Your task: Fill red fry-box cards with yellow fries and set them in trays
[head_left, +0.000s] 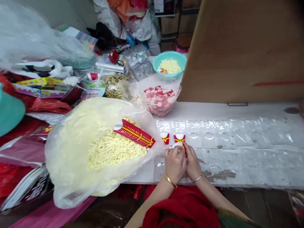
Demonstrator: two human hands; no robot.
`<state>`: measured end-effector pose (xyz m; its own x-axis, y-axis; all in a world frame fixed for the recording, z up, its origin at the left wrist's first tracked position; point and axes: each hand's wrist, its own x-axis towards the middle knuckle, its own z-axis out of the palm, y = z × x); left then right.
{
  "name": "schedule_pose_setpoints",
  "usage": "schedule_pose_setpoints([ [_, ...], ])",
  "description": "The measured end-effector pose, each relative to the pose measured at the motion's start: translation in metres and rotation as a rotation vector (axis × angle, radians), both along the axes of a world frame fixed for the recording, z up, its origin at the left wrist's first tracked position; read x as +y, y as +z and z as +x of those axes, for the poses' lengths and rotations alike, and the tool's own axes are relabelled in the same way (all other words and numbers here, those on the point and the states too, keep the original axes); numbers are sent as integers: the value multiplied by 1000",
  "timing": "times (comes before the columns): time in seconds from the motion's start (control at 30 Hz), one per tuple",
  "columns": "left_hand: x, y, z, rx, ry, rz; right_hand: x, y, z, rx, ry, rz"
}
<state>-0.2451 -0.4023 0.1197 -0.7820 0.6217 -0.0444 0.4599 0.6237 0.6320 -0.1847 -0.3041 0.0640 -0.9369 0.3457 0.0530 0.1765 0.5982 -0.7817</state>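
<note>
My left hand (175,162), with a gold bangle at the wrist, is closed, its fingertips against the top of a small red-and-white fries carton (184,148). What those fingers pinch is hidden, though a bit of pale yellow shows there. My right hand (193,161) grips the carton from the right side. Just beyond, two similar miniature cartons with yellow marks, a left one (165,138) and a right one (180,138), lie on clear plastic trays (210,136). To the left, a large plastic bag (68,148) holds pale yellow toy-like fries (114,152), with a nested stack of red cartons (135,133) on top.
A turquoise bowl (169,75) with yellow sticks stands at the back, behind a bag of pink and white pieces (159,99). A large cardboard box (242,53) blocks the back right. More clear trays (261,164) line the table's front edge. Bags and packaging crowd the left.
</note>
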Motion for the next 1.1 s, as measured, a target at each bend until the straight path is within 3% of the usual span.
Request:
schedule_pose_setpoints([
  [0.2,64,-27,2,-138,-218,-57,55,-34,18,-12,-167,7],
  [0.37,106,-66,-26,-201,-329,-6,90,-53,11,-15,-191,53],
  [0.53,137,-110,-64,-113,-469,-13,120,-77,13,-184,-265,318],
  [0.67,149,-135,-77,-68,-628,-64,141,-94,15,-311,-238,472],
  [0.87,151,-146,-79,-133,-691,-139,164,-96,3,-361,-168,538],
  [1.1,155,-143,-72,-15,-609,-310,167,-91,1,-374,-72,547],
])
